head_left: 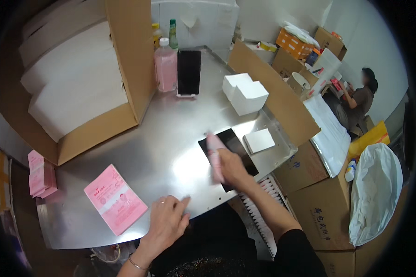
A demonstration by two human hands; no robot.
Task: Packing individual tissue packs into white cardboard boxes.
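Note:
My right hand is closed around a pink-and-white flat packet, tilted up over a black rectangular mat on the metal table. My left hand lies at the table's front edge with its fingers stretched out and nothing in them. Left of it rests a stack of pink printed sleeves with a pale band across. Beside the mat sits a low stack of white folded sheets. Farther back stands a taller pile of white sheets.
A large open carton of white stacks fills the far left, with more pink sleeves near it. A phone stands by a pink-liquid bottle. Cartons and a white bag crowd the right. Another person sits beyond.

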